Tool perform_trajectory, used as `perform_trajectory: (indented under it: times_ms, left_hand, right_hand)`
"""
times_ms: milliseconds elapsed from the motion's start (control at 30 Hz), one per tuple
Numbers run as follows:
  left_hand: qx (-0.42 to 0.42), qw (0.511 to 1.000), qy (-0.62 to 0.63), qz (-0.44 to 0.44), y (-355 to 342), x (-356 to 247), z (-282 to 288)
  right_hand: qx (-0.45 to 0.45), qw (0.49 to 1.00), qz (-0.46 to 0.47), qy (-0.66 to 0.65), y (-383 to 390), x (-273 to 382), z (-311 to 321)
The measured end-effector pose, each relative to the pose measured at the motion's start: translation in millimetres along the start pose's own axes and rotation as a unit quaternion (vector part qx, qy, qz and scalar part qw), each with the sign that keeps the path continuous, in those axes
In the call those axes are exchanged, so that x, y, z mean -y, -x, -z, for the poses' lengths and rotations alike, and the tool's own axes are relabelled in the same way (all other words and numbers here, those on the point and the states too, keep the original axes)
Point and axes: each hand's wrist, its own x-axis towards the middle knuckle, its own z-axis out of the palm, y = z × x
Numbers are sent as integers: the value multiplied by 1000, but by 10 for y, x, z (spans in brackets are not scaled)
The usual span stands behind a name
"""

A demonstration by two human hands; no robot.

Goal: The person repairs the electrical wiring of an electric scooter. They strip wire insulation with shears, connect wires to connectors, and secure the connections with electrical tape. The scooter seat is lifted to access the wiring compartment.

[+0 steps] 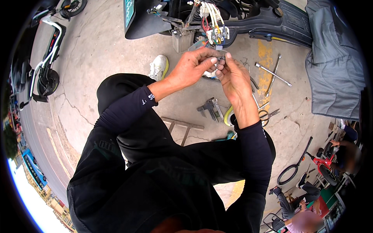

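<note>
My left hand (196,66) and my right hand (233,77) meet at top centre, fingers pinched around a small dark piece (220,59), largely hidden by the fingertips. Just beyond them, white connectors (213,33) with red, yellow and blue wires hang from a dark scooter (264,27), beside a finned metal box (182,40). Below my hands on the concrete lie dark metal tools (210,110); scissors (272,115) are by my right forearm, and a cross wrench (274,73) lies to the right.
A white-framed scooter (48,62) stands at left, near a road with a blue bus (34,167). A grey cover (332,77) drapes at upper right. At lower right are two people (303,217) (345,153), a red bike (324,167) and a tyre (287,174). A frame (186,128) lies below me.
</note>
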Motion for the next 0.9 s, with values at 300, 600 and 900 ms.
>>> perform_trajectory:
  times_ms: [300,600,900]
  left_hand:
    - [3,1000,25,0,7,-39,-18]
    - [-26,999,36,7,-21,19,27]
    - [-33,999,31,10,-27,17,31]
  right_hand:
    - [24,999,-21,-22,-19,4,32]
    - [-14,1000,20,-13,3,3,-33]
    - [-10,999,26,34,-3,-7,3]
